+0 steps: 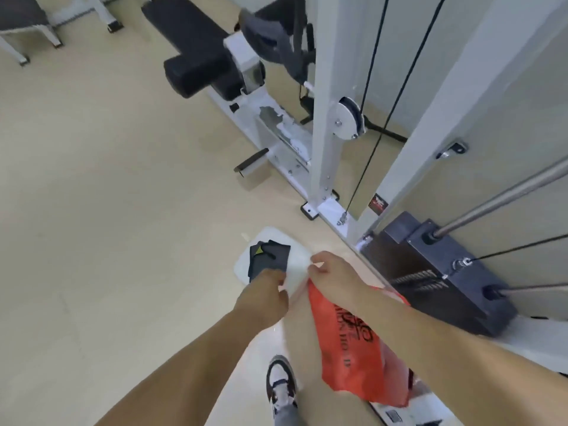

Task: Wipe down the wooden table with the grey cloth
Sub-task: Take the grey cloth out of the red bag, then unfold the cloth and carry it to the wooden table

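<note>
Two hands are down near the floor, and your left hand is the nearer one: its fingers touch the near end of the grey cloth, apparently curling on it, though whether they have closed I cannot tell. The cloth lies folded on a white board straight ahead of you, its long axis running away from you. Your right hand pinches the board's right edge while an orange bag hangs beneath that arm. Open floor lies to the left; the weight machine crowds the right. No wooden table is in view.
</note>
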`<state>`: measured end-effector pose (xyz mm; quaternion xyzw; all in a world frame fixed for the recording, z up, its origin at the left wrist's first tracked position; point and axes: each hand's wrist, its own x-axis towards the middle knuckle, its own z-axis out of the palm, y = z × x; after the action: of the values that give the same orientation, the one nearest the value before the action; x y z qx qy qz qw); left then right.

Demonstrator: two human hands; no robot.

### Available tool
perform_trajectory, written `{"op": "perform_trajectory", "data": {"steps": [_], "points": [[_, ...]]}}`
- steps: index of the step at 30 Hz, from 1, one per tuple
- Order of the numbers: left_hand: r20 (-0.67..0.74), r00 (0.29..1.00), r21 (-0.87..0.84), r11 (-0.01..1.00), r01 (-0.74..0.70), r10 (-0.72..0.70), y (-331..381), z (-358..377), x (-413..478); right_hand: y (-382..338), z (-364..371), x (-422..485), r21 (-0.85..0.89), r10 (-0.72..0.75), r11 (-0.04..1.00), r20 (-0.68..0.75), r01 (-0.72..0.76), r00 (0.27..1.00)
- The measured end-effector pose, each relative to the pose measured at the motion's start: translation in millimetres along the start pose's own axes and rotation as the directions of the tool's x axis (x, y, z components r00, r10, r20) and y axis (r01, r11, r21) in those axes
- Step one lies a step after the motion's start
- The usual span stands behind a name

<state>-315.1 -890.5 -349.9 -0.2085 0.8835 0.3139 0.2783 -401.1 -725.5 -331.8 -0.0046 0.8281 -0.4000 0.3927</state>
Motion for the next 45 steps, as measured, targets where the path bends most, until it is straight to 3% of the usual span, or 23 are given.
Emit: {"op": "perform_trajectory", "data": {"steps": [7, 11, 14, 17, 19, 22, 25, 31, 35, 38, 40, 43, 45], "points": [[0.050, 0.992, -0.029, 0.993, 0.114, -0.113, -122.8, 61.1, 145.8, 51.6, 84.9, 134.6, 0.110, 0.175, 0.979, -0.040, -0.170, 0.984], [0.094, 0.975, -0.207, 0.954, 0.218, -0.202, -173.8, 96.0, 211.3, 83.5, 131.0, 195.9, 0.247, 0.373, 0.895, 0.039, -0.371, 0.927], [0.141, 0.967, -0.222, 0.945, 0.242, -0.214, -196.1, 122.8, 244.5, 98.7, 154.2, 226.8, 0.385, 0.453, 0.804, 0.098, -0.453, 0.886], [0.030, 0.965, -0.202, 0.944, 0.262, -0.261, -207.9, 139.2, 265.0, 107.1, 168.2, 253.6, 0.395, 0.450, 0.799, 0.107, -0.453, 0.886], [-0.062, 0.939, -0.295, 0.905, 0.307, -0.339, -212.7, 141.6, 274.0, 111.0, 171.8, 264.1, 0.402, 0.459, 0.788, 0.123, -0.467, 0.880], [-0.043, 0.914, -0.336, 0.867, 0.367, -0.404, -218.3, 142.0, 280.1, 111.1, 172.8, 266.4, 0.419, 0.450, 0.773, 0.166, -0.476, 0.878], [-0.022, 0.936, -0.254, 0.908, 0.335, -0.351, -204.4, 141.8, 274.9, 116.6, 166.7, 260.8, 0.402, 0.468, 0.771, 0.168, -0.494, 0.868], [-0.102, 0.981, -0.607, 0.792, 0.073, -0.168, -104.9, 103.6, 211.2, 99.3, 125.1, 204.1, 0.487, 0.416, 0.761, 0.141, -0.429, 0.898], [-0.208, 0.978, -0.669, 0.729, -0.148, 0.008, -25.6, 67.4, 121.1, 73.6, 76.5, 130.8, 0.688, 0.274, 0.637, 0.219, -0.347, 0.937], [-0.245, 0.952, -0.589, 0.751, -0.298, 0.185, 29.8, 51.4, 46.1, 46.7, 29.1, 55.7, 0.818, 0.197, 0.505, 0.201, -0.275, 0.960], [-0.235, 0.923, -0.511, 0.769, -0.384, 0.305, 67.3, 47.3, -0.9, 31.9, -4.9, 3.2, 0.853, 0.140, 0.469, 0.182, -0.228, 0.973], [-0.231, 0.880, -0.455, 0.753, -0.475, 0.415, 132.7, 43.6, -92.5, 15.6, -67.6, -97.3, 0.840, 0.088, 0.507, 0.175, -0.195, 0.981], [-0.204, 0.874, -0.555, 0.684, -0.474, 0.441, 181.7, 39.2, -165.4, 13.8, -111.7, -173.7, 0.806, 0.045, 0.580, 0.110, -0.116, 0.993]]}}
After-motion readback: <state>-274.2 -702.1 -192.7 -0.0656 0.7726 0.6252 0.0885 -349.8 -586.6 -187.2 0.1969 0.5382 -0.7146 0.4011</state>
